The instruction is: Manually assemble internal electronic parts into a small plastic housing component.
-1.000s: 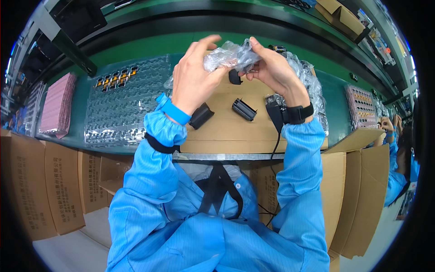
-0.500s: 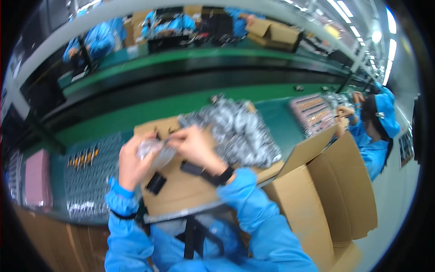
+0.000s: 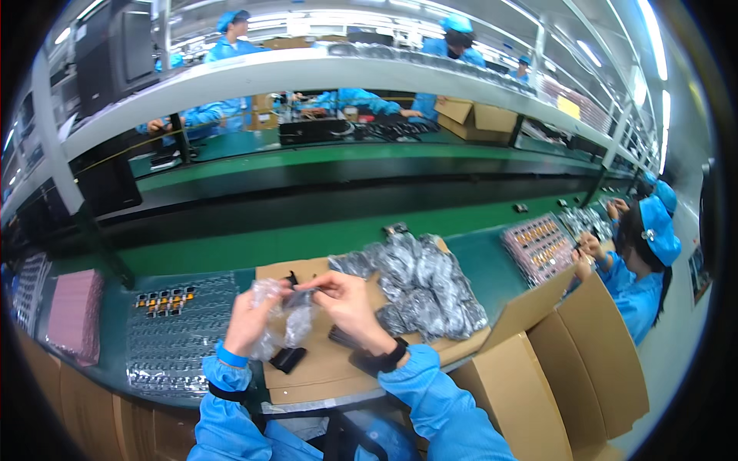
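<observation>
My left hand [image 3: 247, 319] is closed around a crumpled clear plastic bag [image 3: 283, 323], pinching its upper edge, while my right hand [image 3: 347, 303] grips the same bag from the other side, thumb and fingers pinched at its mouth. A small dark part [image 3: 296, 300] sits in the top of the bag between my fingertips; I think it is partly inside, but the crinkled film makes that hard to tell. The bag hangs just above a flat sheet of brown cardboard [image 3: 323, 369] lying on the green tabletop [image 3: 254, 253].

On the cardboard, just below the bag, lies a small black part [image 3: 288, 359], and another black part [image 3: 342, 336] lies near my right wrist. Behind my right hand a heap of filled clear bags [image 3: 423, 284] covers the far right of the cardboard, each with something dark in it.

To my left a clear plastic tray [image 3: 173, 334] with many small pockets rests on the tabletop; only a few pockets at its far edge hold small black-and-orange pieces [image 3: 161, 300]. Further left lies a pink stack [image 3: 73, 315]. Open cardboard boxes [image 3: 561, 369] stand at my right. Beyond them a co-worker [image 3: 642, 276] in a blue cap and coat bends over another tray of parts [image 3: 542, 246].
</observation>
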Demonstrator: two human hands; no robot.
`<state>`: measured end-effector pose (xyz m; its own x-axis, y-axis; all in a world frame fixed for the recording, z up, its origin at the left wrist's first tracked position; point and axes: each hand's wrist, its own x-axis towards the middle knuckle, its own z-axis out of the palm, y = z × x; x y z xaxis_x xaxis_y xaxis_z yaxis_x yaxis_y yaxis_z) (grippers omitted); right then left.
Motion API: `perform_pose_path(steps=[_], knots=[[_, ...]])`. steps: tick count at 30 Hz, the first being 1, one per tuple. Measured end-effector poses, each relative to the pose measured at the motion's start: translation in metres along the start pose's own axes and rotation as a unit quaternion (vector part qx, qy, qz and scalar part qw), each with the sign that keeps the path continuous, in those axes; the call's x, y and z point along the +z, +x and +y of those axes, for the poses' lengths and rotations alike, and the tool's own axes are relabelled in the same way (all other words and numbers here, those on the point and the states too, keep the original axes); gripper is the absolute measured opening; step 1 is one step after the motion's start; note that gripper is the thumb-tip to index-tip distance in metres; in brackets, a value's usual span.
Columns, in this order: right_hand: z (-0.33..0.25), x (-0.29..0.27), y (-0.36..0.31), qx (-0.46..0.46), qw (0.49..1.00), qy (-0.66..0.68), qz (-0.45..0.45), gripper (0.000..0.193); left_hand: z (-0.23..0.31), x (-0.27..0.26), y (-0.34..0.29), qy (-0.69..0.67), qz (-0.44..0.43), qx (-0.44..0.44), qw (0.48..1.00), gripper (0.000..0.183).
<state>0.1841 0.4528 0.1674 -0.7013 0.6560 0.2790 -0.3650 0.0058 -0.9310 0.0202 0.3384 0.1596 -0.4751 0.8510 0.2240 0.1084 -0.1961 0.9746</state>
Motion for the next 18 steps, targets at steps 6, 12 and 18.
perform_pose_path(steps=[6, 12, 18], knots=[[0.012, -0.011, 0.001, -0.059, 0.998, 0.018, -0.006, 0.020, 0.017, 0.002, -0.006, -0.027, 0.014, -0.117, 0.993, 0.020], [0.018, -0.008, 0.007, -0.026, 0.997, -0.066, -0.035, 0.021, -0.012, -0.018, -0.007, 0.042, 0.046, -0.052, 0.997, 0.013], [0.033, -0.024, 0.008, 0.089, 0.975, -0.183, -0.095, 0.031, 0.016, -0.002, -0.011, 0.545, 0.053, 0.195, 0.814, 0.020]])
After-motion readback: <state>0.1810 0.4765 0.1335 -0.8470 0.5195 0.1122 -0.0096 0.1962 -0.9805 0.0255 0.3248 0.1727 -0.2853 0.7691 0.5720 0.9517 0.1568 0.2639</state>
